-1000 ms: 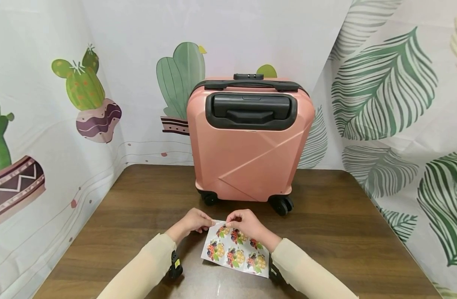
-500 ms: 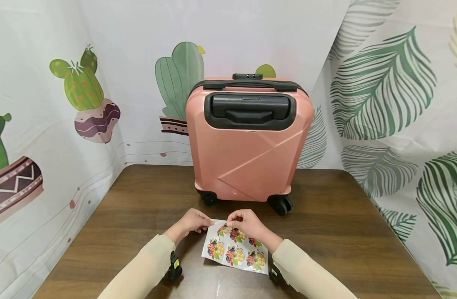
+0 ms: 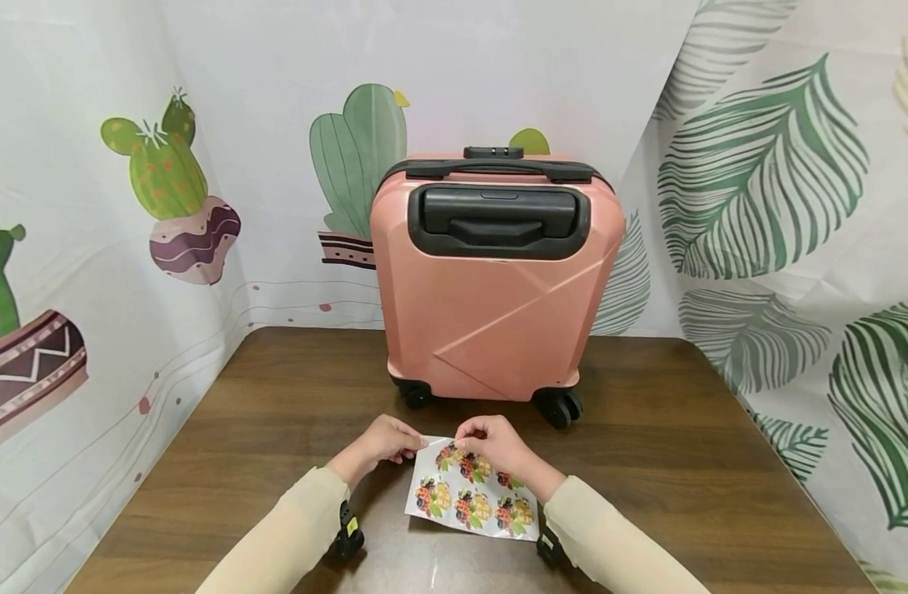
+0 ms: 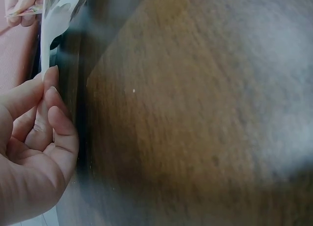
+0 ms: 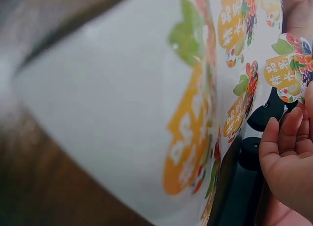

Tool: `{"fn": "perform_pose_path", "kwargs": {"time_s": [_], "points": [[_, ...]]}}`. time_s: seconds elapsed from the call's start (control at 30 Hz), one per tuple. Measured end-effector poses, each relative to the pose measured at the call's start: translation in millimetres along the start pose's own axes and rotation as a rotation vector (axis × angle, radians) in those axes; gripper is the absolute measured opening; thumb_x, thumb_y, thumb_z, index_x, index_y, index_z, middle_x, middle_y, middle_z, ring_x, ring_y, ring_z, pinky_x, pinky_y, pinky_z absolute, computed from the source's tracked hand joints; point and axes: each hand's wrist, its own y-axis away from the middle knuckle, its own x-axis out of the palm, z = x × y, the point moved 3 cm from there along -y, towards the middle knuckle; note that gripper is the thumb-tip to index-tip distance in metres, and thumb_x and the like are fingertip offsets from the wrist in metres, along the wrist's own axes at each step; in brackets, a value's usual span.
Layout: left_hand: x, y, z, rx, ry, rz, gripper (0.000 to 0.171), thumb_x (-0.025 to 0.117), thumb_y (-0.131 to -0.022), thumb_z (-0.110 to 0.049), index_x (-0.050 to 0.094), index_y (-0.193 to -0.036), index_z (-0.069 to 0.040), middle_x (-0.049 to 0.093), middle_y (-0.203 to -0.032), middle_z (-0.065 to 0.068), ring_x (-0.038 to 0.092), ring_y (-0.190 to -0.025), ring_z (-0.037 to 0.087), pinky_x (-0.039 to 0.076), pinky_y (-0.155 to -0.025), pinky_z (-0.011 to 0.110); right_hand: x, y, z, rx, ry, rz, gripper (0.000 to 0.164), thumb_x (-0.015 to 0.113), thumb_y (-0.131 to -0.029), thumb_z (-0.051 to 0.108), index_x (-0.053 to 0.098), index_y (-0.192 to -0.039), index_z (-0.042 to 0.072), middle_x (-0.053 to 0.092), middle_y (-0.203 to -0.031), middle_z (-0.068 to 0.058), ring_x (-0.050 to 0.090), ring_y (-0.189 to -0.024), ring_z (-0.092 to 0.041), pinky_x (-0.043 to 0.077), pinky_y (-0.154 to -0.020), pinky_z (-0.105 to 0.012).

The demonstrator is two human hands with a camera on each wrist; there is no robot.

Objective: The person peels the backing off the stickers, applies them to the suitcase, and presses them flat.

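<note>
A white sheet of fruit stickers (image 3: pixel 454 518) is held above the table, its lower edge tilted toward me. At its upper left corner my left hand (image 3: pixel 379 439) pinches it between thumb and fingertips; the left wrist view shows the sheet (image 4: pixel 48 37) edge-on above those fingers. My right hand (image 3: pixel 500 445) is over the sheet's top edge and pinches a single fruit sticker (image 5: pixel 288 67), printed with a yellow label and colourful fruit. In the right wrist view this sticker stands apart from the sheet's printed face. Part of the sheet's right side is hidden under my right hand.
A pink suitcase (image 3: pixel 498 322) with black wheels stands upright on the brown wooden table (image 3: pixel 275 388), just beyond my hands. Behind it hangs a white cloth (image 3: pixel 261 99) printed with cacti and leaves. Black straps with small devices (image 3: pixel 347 532) sit at both wrists.
The sheet has shifted slightly right, and its lower right corner has risen a little. My right hand has moved slightly right; my left hand has stayed nearly still.
</note>
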Motion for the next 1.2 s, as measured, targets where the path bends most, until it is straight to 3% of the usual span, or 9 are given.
{"fn": "perform_pose_path", "kwargs": {"time_s": [0.77, 1.2], "points": [[0.8, 1.1, -0.3, -0.013, -0.03, -0.039, 0.014, 0.076, -0.09, -0.009, 0.079, -0.094, 0.004, 0.068, -0.072, -0.001, 0.058, -0.066, 0.011, 0.048, -0.057, 0.024, -4.9, 0.2, -5.7, 0.018, -0.011, -0.042, 0.008, 0.072, -0.094, 0.008, 0.074, -0.091, 0.0, 0.071, -0.088, -0.013, 0.052, -0.072, -0.012, 0.046, -0.065, -0.024], [-0.2, 1.3, 0.3, 0.005, -0.057, -0.043, 0.013, 0.077, -0.088, -0.011, 0.08, -0.092, 0.002, 0.068, -0.07, -0.002, 0.058, -0.064, 0.01, 0.047, -0.056, 0.023, -14.8, 7.3, -0.4, 0.073, -0.125, -0.062, 0.015, 0.072, -0.095, 0.011, 0.072, -0.099, -0.004, 0.07, -0.093, -0.011, 0.053, -0.077, -0.012, 0.049, -0.072, -0.026]]}}
